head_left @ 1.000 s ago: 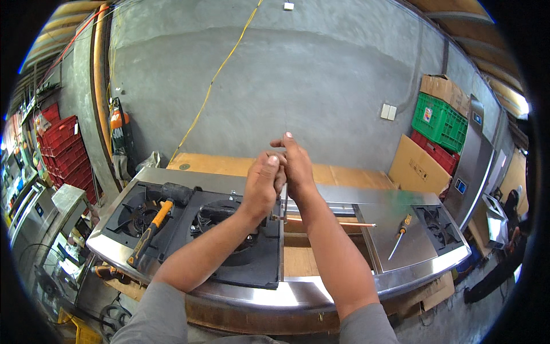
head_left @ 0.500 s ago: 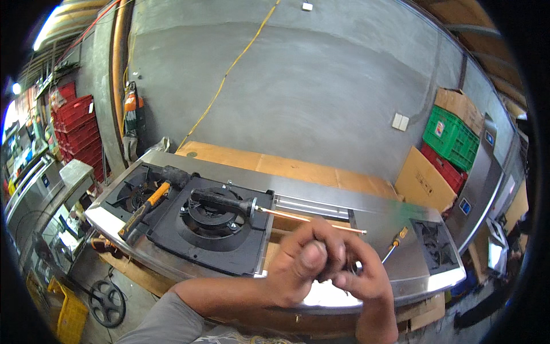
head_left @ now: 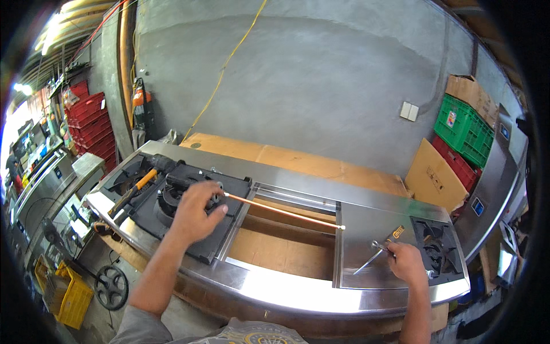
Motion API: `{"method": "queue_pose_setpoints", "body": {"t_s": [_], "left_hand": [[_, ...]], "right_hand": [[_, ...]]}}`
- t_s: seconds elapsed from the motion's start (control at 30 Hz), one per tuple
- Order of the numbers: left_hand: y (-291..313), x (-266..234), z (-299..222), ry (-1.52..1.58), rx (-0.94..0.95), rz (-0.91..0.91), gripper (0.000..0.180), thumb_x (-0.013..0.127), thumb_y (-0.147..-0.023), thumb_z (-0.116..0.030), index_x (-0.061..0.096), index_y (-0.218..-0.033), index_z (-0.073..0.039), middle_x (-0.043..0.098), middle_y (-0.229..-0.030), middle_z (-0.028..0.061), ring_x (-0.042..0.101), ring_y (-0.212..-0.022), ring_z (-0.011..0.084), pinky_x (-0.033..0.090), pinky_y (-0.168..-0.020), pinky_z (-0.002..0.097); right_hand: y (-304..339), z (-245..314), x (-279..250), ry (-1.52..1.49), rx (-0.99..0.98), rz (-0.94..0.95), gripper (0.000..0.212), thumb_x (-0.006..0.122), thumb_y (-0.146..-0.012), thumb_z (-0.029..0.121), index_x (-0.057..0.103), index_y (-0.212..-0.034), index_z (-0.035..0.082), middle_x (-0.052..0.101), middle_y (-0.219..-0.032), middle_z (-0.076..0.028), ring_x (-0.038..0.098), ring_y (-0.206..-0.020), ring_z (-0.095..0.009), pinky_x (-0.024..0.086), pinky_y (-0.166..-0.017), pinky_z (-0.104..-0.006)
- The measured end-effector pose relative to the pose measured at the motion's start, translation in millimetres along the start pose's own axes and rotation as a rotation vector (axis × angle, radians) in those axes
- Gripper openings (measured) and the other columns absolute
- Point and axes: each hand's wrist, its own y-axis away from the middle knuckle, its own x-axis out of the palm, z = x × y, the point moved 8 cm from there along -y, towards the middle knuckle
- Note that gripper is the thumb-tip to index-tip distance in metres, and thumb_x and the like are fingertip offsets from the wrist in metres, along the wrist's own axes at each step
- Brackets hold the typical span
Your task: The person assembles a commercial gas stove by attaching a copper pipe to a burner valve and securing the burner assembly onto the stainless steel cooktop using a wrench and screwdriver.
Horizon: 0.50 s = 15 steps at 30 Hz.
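My left hand (head_left: 197, 211) reaches over the black gas burner (head_left: 167, 200), its fingers curled round the end of the burner tube and its thumb apart. From that end a thin copper pipe (head_left: 286, 210) runs right across the rectangular opening of the steel countertop. On the right, my right hand (head_left: 408, 264) is closed on a metal wrench (head_left: 376, 246), whose ends stick out on both sides of the fist. A screwdriver (head_left: 394, 234) with a yellow and black handle lies on the steel against that hand, its shaft pointing toward the front left.
A hammer (head_left: 137, 186) with an orange and black handle lies over the left burner. Another black burner grate (head_left: 436, 246) sits at the right end. Behind stand a cardboard sheet (head_left: 438, 178) and a green crate (head_left: 465, 129); a yellow crate (head_left: 71, 295) is on the floor.
My hands were together in front of the counter and have parted. The left has gone to the burner tube, the right to the wrench beside the screwdriver. The view has shifted slightly.
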Motion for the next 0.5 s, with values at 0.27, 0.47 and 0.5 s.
{"method": "queue_pose_setpoints", "body": {"t_s": [0.27, 0.47, 0.5], "left_hand": [[-23, 39, 43, -0.246, 0.019, 0.2, 0.056, 0.07, -0.086, -0.045, 0.062, -0.13, -0.013, 0.066, -0.122, 0.013, 0.057, -0.121, 0.0341, 0.033, -0.11, 0.0496], [-23, 36, 40, -0.221, -0.013, 0.165, 0.052, 0.073, -0.081, -0.036, 0.064, -0.127, -0.014, 0.068, -0.113, 0.013, 0.061, -0.111, 0.0315, 0.036, -0.107, 0.0453], [-23, 36, 41, -0.214, -0.016, 0.155, 0.052, 0.073, -0.08, -0.036, 0.064, -0.126, -0.014, 0.068, -0.111, 0.0126, 0.062, -0.11, 0.0313, 0.037, -0.106, 0.0453]], "right_hand": [[-21, -35, 36, -0.093, -0.025, -0.032, 0.047, 0.067, -0.077, 0.004, 0.067, -0.123, 0.012, 0.063, -0.11, -0.016, 0.061, -0.106, -0.039, 0.05, -0.092, -0.0478], [-14, -46, 40, -0.21, -0.038, -0.044, 0.057, 0.063, -0.071, 0.002, 0.063, -0.128, 0.005, 0.06, -0.122, -0.021, 0.055, -0.119, -0.043, 0.044, -0.107, -0.0454], [-13, -54, 44, -0.263, -0.008, -0.042, 0.061, 0.067, -0.067, 0.005, 0.062, -0.128, 0.003, 0.06, -0.121, -0.022, 0.055, -0.12, -0.043, 0.044, -0.107, -0.0442]]}}
